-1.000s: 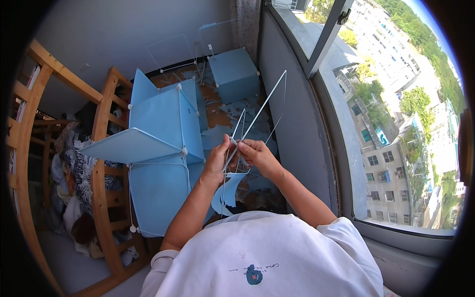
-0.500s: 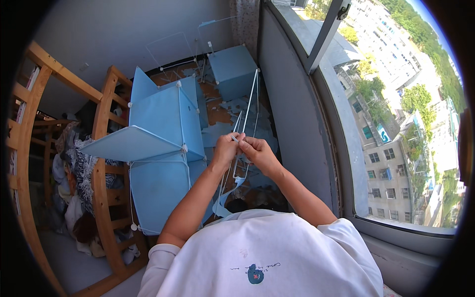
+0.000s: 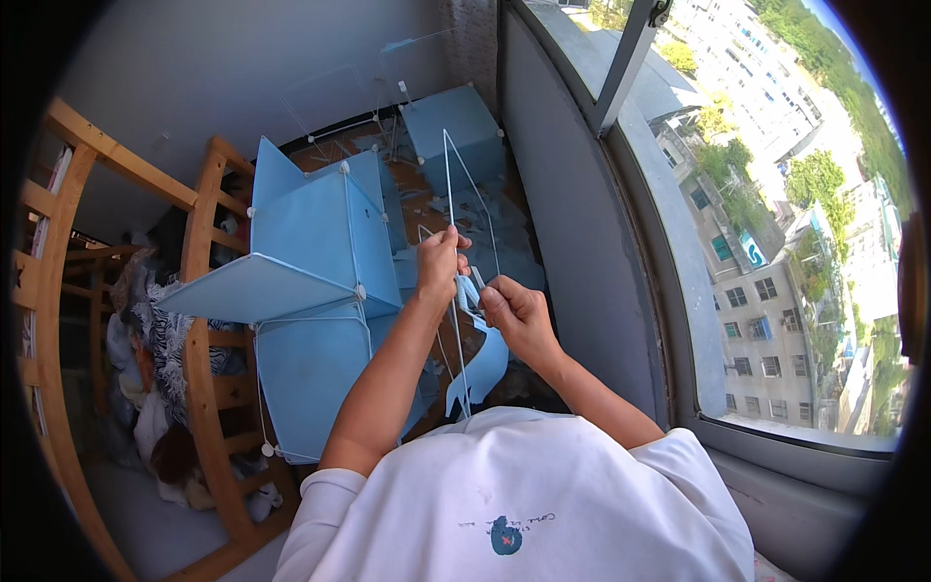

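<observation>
My left hand is closed round a thin white wire frame, tilted so that one corner points up and away from me. Just to its right, my right hand is closed in a pinch on a torn blue plastic sheet. The sheet hangs in a curled strip below my hands, along the frame. My fingers partly hide where the sheet meets the wire.
At left stands a blue panel cube shelf with a panel sticking out. Another blue cube sits by the far wall. Torn blue scraps litter the floor between them. A wooden bed frame is at far left, a window at right.
My hands have moved apart, the right one nearer to me and rightward, the left slightly up. The wire frame has turned, its far corner swinging left. The blue strip hangs farther right.
</observation>
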The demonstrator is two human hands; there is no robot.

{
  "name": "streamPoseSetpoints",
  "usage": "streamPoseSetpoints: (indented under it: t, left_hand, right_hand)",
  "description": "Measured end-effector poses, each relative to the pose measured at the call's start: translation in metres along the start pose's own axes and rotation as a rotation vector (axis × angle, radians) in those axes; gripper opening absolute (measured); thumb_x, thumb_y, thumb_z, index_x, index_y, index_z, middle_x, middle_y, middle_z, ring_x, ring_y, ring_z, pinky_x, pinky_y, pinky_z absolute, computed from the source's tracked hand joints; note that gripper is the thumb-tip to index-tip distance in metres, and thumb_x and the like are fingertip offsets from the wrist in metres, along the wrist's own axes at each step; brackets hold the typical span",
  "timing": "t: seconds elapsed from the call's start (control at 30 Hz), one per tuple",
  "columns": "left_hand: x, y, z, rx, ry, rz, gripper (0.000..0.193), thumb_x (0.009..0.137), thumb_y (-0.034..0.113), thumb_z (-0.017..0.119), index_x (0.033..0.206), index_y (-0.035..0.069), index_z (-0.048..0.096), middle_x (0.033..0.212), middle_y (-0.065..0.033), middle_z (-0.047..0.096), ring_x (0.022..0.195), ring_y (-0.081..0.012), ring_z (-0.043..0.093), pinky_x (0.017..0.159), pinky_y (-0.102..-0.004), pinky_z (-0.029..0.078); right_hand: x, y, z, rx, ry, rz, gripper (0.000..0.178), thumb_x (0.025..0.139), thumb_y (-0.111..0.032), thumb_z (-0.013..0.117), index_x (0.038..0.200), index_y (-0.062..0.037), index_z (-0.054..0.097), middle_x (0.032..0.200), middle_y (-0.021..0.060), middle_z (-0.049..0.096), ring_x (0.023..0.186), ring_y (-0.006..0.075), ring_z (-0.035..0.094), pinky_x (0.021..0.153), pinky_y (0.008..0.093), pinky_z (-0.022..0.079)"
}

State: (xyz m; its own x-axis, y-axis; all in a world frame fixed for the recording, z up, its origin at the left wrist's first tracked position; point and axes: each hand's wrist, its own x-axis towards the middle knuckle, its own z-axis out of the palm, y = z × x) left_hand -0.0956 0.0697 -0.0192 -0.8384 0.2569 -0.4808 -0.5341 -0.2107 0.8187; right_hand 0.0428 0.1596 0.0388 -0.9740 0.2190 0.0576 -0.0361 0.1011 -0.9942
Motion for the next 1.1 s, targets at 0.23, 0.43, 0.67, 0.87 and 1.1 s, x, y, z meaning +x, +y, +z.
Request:
streamPoseSetpoints:
  t: [0.23, 0.43, 0.67, 0.87, 1.1]
  left_hand:
    - [0.01, 0.005, -0.008, -0.071, -0.064, -0.147, 0.02, 0.095, 0.021, 0.042, 0.097, 0.006, 0.055, 0.065, -0.0022, 0.048, 0.041, -0.0061, 0.031, 0.037, -0.0228, 0.029]
    - [0.018, 0.0, -0.008, 0.008, 0.011, -0.104, 0.017, 0.095, 0.02, 0.043, 0.1, 0.01, 0.055, 0.054, 0.0032, 0.037, 0.04, -0.0055, 0.028, 0.035, -0.0222, 0.023]
    - [0.03, 0.03, -0.039, -0.065, -0.065, 0.04, 0.024, 0.097, 0.022, 0.038, 0.112, 0.01, 0.052, 0.056, 0.0039, 0.031, 0.041, -0.0048, 0.024, 0.035, -0.0208, 0.02]
    - [-0.001, 0.051, -0.028, -0.046, -0.232, 0.014, 0.027, 0.097, 0.02, 0.037, 0.117, 0.008, 0.05, 0.056, 0.0036, 0.032, 0.042, -0.0048, 0.022, 0.035, -0.0199, 0.02]
    - [-0.026, 0.062, -0.025, -0.145, -0.289, 0.033, 0.027, 0.097, 0.019, 0.037, 0.116, 0.006, 0.051, 0.057, 0.0026, 0.035, 0.041, -0.0045, 0.024, 0.036, -0.0193, 0.021]
  right_hand:
    - [0.019, 0.002, 0.004, 0.716, -0.147, 0.09, 0.03, 0.095, -0.027, 0.044, 0.075, -0.0053, 0.047, 0.057, -0.0019, 0.036, 0.052, 0.0074, 0.033, 0.055, 0.0233, 0.035]
    - [-0.012, -0.015, 0.007, 0.836, -0.207, 0.363, 0.031, 0.094, -0.027, 0.048, 0.073, -0.0051, 0.05, 0.053, -0.0042, 0.033, 0.046, 0.0058, 0.027, 0.045, 0.0229, 0.025]
    - [0.003, 0.057, -0.045, 0.102, 0.236, 0.17, 0.028, 0.092, -0.025, 0.052, 0.076, -0.0023, 0.057, 0.051, -0.005, 0.036, 0.048, 0.0025, 0.029, 0.042, 0.0217, 0.024]
    - [0.009, 0.125, -0.034, -0.693, 0.08, 0.074, 0.043, 0.08, -0.026, 0.062, 0.116, -0.0029, 0.054, 0.106, 0.0181, 0.058, 0.1, 0.0341, 0.055, 0.083, 0.0407, 0.044]
    - [0.01, 0.101, 0.042, -0.499, -0.052, -0.258, 0.039, 0.077, -0.027, 0.066, 0.106, -0.0032, 0.055, 0.098, 0.0147, 0.06, 0.094, 0.0322, 0.056, 0.08, 0.0399, 0.045]
